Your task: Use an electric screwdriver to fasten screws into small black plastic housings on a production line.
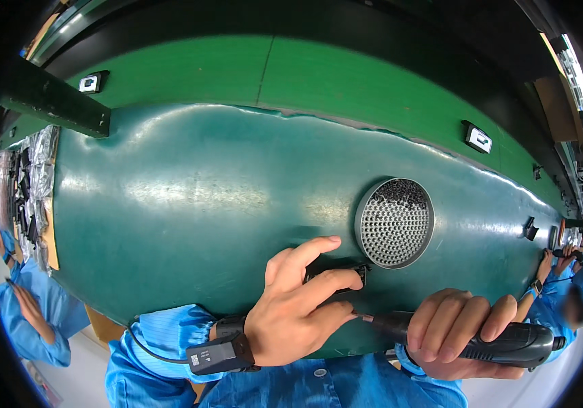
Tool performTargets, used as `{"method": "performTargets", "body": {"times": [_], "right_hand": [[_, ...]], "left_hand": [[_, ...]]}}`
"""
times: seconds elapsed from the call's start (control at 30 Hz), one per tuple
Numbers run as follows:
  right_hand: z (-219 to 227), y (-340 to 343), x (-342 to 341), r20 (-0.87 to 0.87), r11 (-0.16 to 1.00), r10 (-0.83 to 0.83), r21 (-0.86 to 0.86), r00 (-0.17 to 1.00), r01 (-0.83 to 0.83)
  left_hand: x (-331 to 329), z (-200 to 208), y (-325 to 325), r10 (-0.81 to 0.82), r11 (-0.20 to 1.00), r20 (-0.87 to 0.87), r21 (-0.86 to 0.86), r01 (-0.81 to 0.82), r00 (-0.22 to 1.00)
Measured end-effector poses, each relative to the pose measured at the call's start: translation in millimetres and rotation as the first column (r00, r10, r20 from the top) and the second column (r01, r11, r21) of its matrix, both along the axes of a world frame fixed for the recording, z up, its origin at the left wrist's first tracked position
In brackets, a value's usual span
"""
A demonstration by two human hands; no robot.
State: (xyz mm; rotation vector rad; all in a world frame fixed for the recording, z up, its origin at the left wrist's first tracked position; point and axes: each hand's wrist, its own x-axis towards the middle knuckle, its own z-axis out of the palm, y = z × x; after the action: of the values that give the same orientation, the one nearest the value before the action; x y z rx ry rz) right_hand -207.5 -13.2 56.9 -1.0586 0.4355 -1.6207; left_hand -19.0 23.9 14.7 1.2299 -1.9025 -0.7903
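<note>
My left hand (pixel 295 306) has its fingers curled round a small black part (pixel 363 271), holding it against the green mat; most of that part is hidden under the fingers. In my right hand (pixel 451 326) lies a black electric screwdriver (pixel 512 340), gripped round its body with the tip pointing left. That tip reaches close to my left fingertips; whether it touches them or the part I cannot tell. Just beyond, a round metal dish (pixel 433 234) has a dimpled or perforated base, with many tiny dark pieces, probably screws, heaped at its far side.
Past the mat (pixel 223 251) runs a green belt (pixel 217 68) carrying small white-and-black units (pixel 478 138). A dark post (pixel 67 109) stands at far left, near bagged black parts (pixel 33 183). Co-workers in blue sit left (pixel 40 313) and right (pixel 563 299). A small black piece (pixel 531 229) lies at right.
</note>
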Motion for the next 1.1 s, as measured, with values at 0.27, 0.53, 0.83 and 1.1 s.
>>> {"method": "performTargets", "body": {"times": [0.27,0.53,0.83,1.1], "right_hand": [[0,-1,-1,0.004,1.000,0.027,0.004,1.000,-0.027],[-2,-1,-1,0.001,0.999,0.048,0.005,0.999,-0.048],[-9,-3,-1,-0.110,0.994,0.011,-0.102,0.994,-0.023],[-11,-8,-21,-0.326,0.973,0.180,-0.076,0.928,-0.216]], "left_hand": [[-2,-1,3,0.037,0.996,-0.019,0.078,-0.035,0.999],[1,-4,1,-0.043,0.999,0.045,-0.007,0.043,0.998],[4,7,-5,0.076,0.996,0.096,-0.045,-0.072,0.992],[6,-3,-7,0.093,0.994,0.170,0.044,-0.102,0.981]]}}
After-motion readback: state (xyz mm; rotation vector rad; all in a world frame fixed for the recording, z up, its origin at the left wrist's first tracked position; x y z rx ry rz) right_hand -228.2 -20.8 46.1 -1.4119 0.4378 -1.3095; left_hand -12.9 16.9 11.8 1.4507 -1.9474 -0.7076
